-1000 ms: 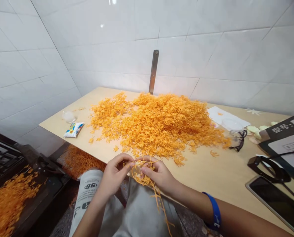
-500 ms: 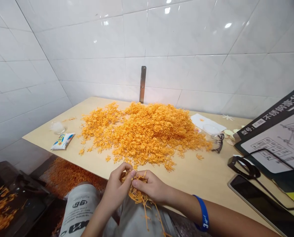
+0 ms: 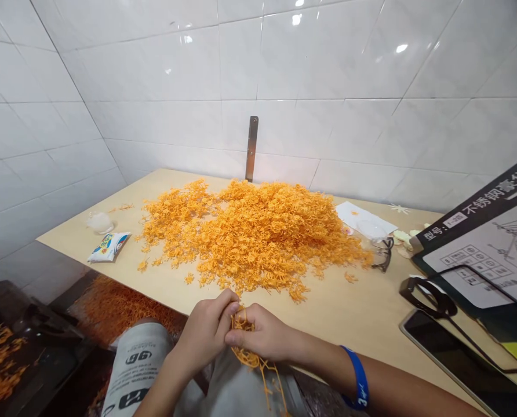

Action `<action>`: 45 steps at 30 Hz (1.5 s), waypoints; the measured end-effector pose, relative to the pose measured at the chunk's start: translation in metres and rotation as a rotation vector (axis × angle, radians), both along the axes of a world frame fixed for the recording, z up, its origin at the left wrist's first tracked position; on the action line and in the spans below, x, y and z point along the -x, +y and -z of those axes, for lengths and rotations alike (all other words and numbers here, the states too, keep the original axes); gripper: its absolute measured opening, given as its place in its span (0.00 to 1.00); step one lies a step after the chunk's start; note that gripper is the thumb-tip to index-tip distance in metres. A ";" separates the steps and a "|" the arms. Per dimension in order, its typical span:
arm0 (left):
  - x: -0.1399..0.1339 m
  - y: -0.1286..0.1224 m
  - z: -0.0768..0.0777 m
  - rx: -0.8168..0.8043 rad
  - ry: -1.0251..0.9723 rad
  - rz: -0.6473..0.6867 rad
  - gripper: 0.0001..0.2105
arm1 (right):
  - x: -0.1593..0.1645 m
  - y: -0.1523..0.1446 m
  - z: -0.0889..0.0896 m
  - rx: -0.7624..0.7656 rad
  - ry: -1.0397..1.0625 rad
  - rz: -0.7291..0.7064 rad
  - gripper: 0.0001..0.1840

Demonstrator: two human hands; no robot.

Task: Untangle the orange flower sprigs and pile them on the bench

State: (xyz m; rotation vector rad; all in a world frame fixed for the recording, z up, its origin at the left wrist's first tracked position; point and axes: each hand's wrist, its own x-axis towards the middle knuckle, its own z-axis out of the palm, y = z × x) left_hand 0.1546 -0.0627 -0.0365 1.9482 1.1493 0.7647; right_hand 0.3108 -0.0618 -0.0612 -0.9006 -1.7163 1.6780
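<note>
My right hand [image 3: 265,333] is wrapped around a tangle of thin orange plastic pieces [image 3: 250,358], with long strands hanging below it over my lap. Close against it, my left hand [image 3: 213,321] pinches at the upper end of the same tangle; its fingertips hide what exactly lies between them. Both hands are over the table's near edge. Just beyond them a large heap of small orange spider-like plastic pieces [image 3: 267,231] spreads over the wooden table [image 3: 341,313].
A small snack packet [image 3: 108,247] and a whitish clear item [image 3: 99,222] lie at left. On the right are glasses [image 3: 385,255], white paper [image 3: 363,217], a phone [image 3: 458,359], a black strap [image 3: 426,298] and a printed box [image 3: 484,249]. More orange pieces [image 3: 123,304] lie below the table.
My left fingers have closed in tighter at the top of the tangle. The bunch in my right hand has shifted slightly, its strands swinging a little. The heap looks the same.
</note>
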 end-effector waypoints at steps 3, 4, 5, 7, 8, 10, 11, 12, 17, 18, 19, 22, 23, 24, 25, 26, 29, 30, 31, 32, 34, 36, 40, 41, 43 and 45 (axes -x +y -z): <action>-0.005 -0.003 0.004 -0.007 -0.113 -0.036 0.14 | -0.002 0.002 -0.006 -0.078 -0.022 -0.040 0.22; -0.006 -0.003 0.005 -0.020 -0.136 -0.061 0.14 | -0.003 0.002 -0.008 -0.100 -0.013 -0.051 0.23; -0.005 -0.002 0.005 -0.040 -0.143 -0.089 0.13 | -0.004 0.001 -0.009 -0.121 -0.006 -0.053 0.24; 0.006 0.004 0.001 -0.109 -0.159 -0.250 0.12 | -0.006 -0.001 -0.012 -0.160 -0.019 -0.069 0.26; 0.016 0.010 -0.002 -0.152 -0.191 -0.386 0.12 | -0.007 -0.003 -0.013 -0.175 -0.038 -0.096 0.26; 0.044 0.023 -0.012 -0.249 -0.311 -0.748 0.14 | -0.008 -0.007 -0.012 -0.182 -0.080 -0.169 0.27; 0.058 0.030 -0.018 -0.281 -0.340 -0.830 0.14 | -0.008 -0.008 -0.011 -0.176 -0.089 -0.192 0.27; 0.070 0.035 -0.023 -0.321 -0.351 -0.894 0.15 | -0.008 -0.009 -0.009 -0.166 -0.088 -0.200 0.28; 0.078 0.051 -0.029 -0.259 0.053 -0.714 0.15 | -0.003 -0.004 0.005 0.063 0.063 -0.046 0.28; 0.072 0.054 -0.026 -0.250 0.115 -0.663 0.16 | -0.002 -0.003 0.007 0.132 0.108 0.001 0.28; 0.066 0.057 -0.023 -0.254 0.162 -0.627 0.17 | -0.002 -0.002 0.008 0.183 0.146 0.045 0.28; 0.052 0.068 -0.009 -0.291 0.234 -0.553 0.19 | -0.002 0.000 0.006 0.222 0.209 0.133 0.27; 0.050 0.071 -0.005 -0.304 0.249 -0.531 0.19 | -0.003 0.000 0.005 0.224 0.221 0.152 0.27; 0.049 0.073 -0.001 -0.314 0.262 -0.514 0.19 | -0.003 0.000 0.004 0.233 0.234 0.167 0.27; 0.049 0.073 0.002 -0.325 0.274 -0.502 0.19 | -0.003 0.000 0.004 0.251 0.247 0.178 0.28; 0.049 0.072 0.005 -0.340 0.281 -0.494 0.18 | -0.004 0.001 0.004 0.274 0.261 0.182 0.28; 0.046 0.062 0.008 -0.410 0.248 -0.490 0.15 | -0.004 0.000 0.006 0.340 0.300 0.175 0.29; 0.043 0.056 0.007 -0.431 0.203 -0.488 0.14 | -0.004 0.000 0.007 0.356 0.312 0.169 0.29; 0.039 0.049 0.005 -0.433 0.139 -0.478 0.14 | -0.004 0.000 0.008 0.370 0.325 0.164 0.28; 0.035 0.041 0.003 -0.403 0.064 -0.449 0.14 | -0.004 0.000 0.009 0.381 0.337 0.157 0.28; 0.026 0.024 -0.001 -0.256 -0.078 -0.338 0.15 | -0.005 -0.001 0.010 0.388 0.359 0.137 0.26; 0.019 0.008 -0.005 -0.089 -0.158 -0.212 0.14 | -0.005 -0.001 0.009 0.376 0.374 0.127 0.25; 0.015 -0.015 -0.007 0.019 -0.225 -0.134 0.14 | -0.006 -0.002 0.005 0.331 0.344 0.158 0.25; 0.016 -0.019 -0.007 -0.003 -0.213 -0.143 0.16 | -0.005 -0.002 0.004 0.317 0.330 0.163 0.25; 0.017 -0.025 -0.007 -0.079 -0.138 -0.163 0.17 | -0.005 -0.002 0.002 0.283 0.314 0.171 0.23; 0.016 -0.029 -0.008 -0.136 -0.051 -0.167 0.14 | -0.006 -0.002 0.000 0.221 0.295 0.186 0.21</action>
